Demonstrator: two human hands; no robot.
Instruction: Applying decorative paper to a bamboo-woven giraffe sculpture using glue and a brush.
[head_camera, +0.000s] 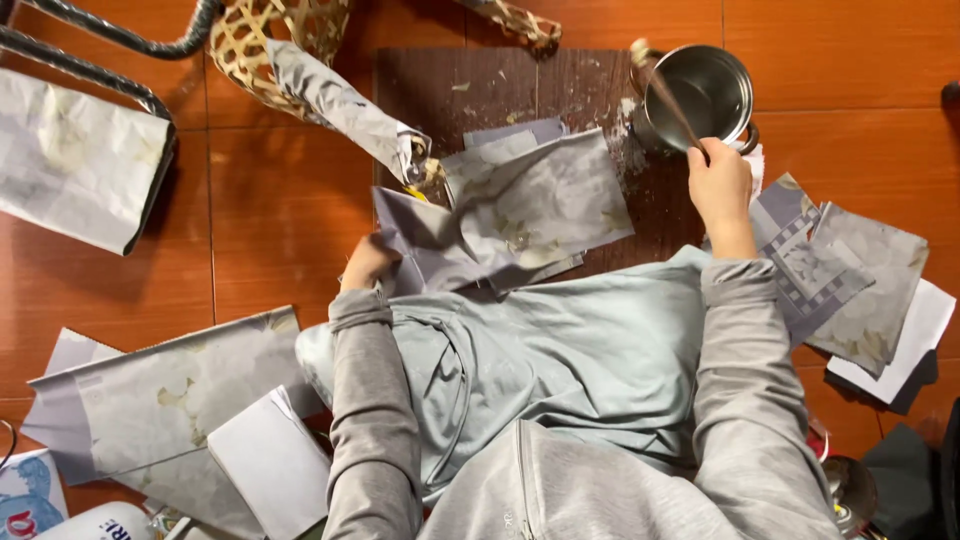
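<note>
Gripping a thin stick (668, 98) in my right hand (718, 185), its tip reaching into the steel pot (706, 92) at the far right corner of the dark board (470, 85). My left hand (366, 264) pinches the near edge of the grey paper sheets (520, 205) lying on the board's middle.

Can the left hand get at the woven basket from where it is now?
Probably yes. The left hand rests on the grey paper sheets; the woven basket lies ahead on bare floor, with only a rolled paper leaning from it, so nothing blocks the way.
</note>
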